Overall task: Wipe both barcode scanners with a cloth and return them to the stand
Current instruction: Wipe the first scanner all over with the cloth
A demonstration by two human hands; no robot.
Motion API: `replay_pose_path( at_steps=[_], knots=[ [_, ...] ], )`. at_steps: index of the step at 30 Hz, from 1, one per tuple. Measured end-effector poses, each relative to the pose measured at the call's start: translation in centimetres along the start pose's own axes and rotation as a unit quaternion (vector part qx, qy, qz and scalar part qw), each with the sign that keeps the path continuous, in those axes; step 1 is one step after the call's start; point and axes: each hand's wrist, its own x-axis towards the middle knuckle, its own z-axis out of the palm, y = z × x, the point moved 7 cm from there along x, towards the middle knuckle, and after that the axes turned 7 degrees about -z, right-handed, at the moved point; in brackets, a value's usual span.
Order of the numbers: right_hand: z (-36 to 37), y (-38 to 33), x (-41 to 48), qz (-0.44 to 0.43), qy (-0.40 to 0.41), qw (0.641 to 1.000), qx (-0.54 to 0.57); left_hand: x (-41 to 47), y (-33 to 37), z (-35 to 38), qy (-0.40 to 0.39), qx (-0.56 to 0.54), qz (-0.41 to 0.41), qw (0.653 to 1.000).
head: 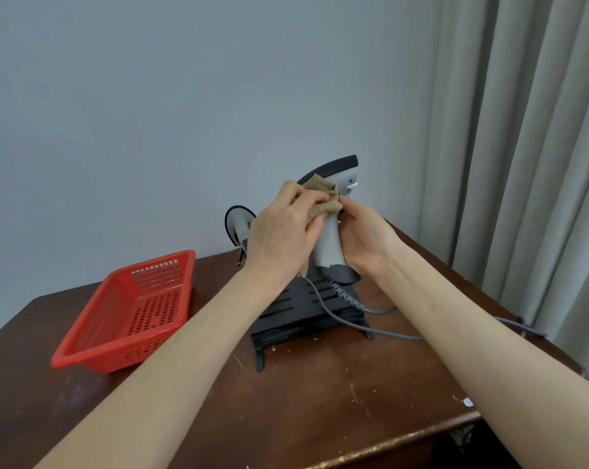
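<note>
Left hand (283,231) is pressing a tan cloth (323,201) against the neck of a grey barcode scanner (330,238), fingers curled over the fabric. Right hand (364,242) is gripping the scanner's handle from the right, holding it upright above the black stand (303,309). Scanner's coiled cable (347,296) is trailing down across the stand and off right along the table. Second scanner (237,225) is sitting behind the left hand, mostly hidden; its seating in the stand cannot be made out. Red plastic basket (127,313) is lying left of the stand. Dark wooden table (320,394) is showing scratches; grey wall (185,96) behind, curtain (523,147) hanging right.
</note>
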Motion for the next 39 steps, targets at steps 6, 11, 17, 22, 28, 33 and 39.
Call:
replay_pose_path(
  at_steps=[6, 11, 17, 22, 28, 33, 39],
  knots=[
    [-0.9, -0.1, -0.3, 0.017, 0.030, 0.999, -0.001, -1.9, 0.7, 0.8, -0.033, -0.029, 0.013, 0.999],
    [-1.3, 0.0, -0.4, 0.029, 0.050, 0.998, -0.015, -4.3, 2.1, 1.7, -0.092, -0.032, 0.049, 0.994],
    [-0.6, 0.2, -0.2, 0.014, 0.037, 0.999, -0.006, -1.4, -0.6, 0.4, -0.056, -0.030, -0.022, 0.998],
    [-0.8, 0.3, 0.0, 0.009, 0.036, 0.999, -0.010, -1.8, -0.8, 0.8, -0.061, -0.071, -0.036, 0.995],
    [-2.0, 0.6, 0.3, 0.019, 0.052, 0.998, -0.013, -4.1, -0.5, 2.1, -0.169, -0.125, -0.051, 0.976],
    [-1.9, 0.5, 0.2, 0.032, 0.044, 0.999, 0.000, -2.4, -0.8, 0.6, -0.153, -0.162, -0.064, 0.973],
    [-1.0, 1.0, 0.4, 0.035, 0.006, 0.999, 0.002, 0.2, -0.8, 0.2, -0.009, -0.079, -0.030, 0.996]
  ],
)
